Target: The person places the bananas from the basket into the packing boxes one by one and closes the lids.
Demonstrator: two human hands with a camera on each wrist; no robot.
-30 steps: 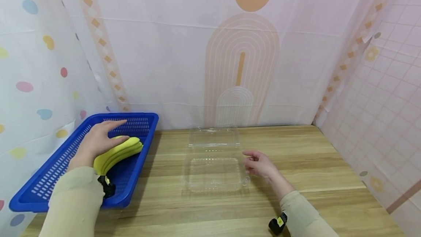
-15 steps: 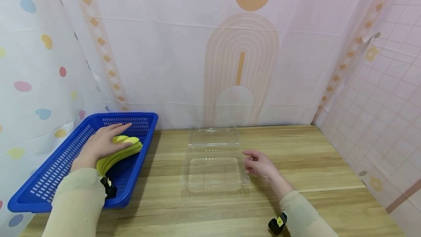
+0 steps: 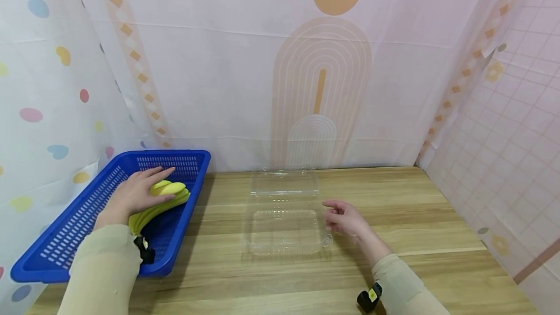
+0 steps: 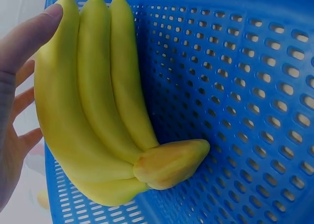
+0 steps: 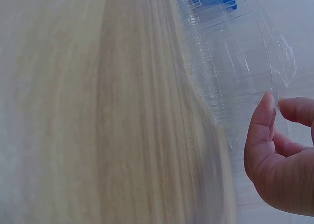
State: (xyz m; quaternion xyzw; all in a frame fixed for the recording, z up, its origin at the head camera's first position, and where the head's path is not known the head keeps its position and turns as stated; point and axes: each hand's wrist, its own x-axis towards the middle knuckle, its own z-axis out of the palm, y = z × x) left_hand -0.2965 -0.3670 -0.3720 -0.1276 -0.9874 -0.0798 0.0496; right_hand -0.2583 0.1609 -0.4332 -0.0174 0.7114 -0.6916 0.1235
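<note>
A bunch of yellow bananas (image 3: 168, 189) lies in a blue plastic basket (image 3: 199, 174) on the left. Over the bunch is my left hand (image 3: 133, 196), with thumb and fingers spread apart. In the left wrist view the thumb (image 4: 37, 35) lies against the tip of one banana, while the other fingertips are at the bunch's side, partly hidden. A clear plastic clamshell container (image 3: 286, 252) sits lid-up on the table's middle. My right hand (image 3: 347, 220) pinches its right rim between thumb and index finger, as the right wrist view shows.
The wooden table (image 3: 393, 198) reaches back to a patterned curtain (image 3: 236, 86). More curtain closes off both sides. The container's raised lid (image 3: 284, 181) stands near the back edge, and the basket's walls rise around the bananas.
My left hand has shifted slightly right over the bananas and its fingers have dropped lower. The right hand and the container look the same.
</note>
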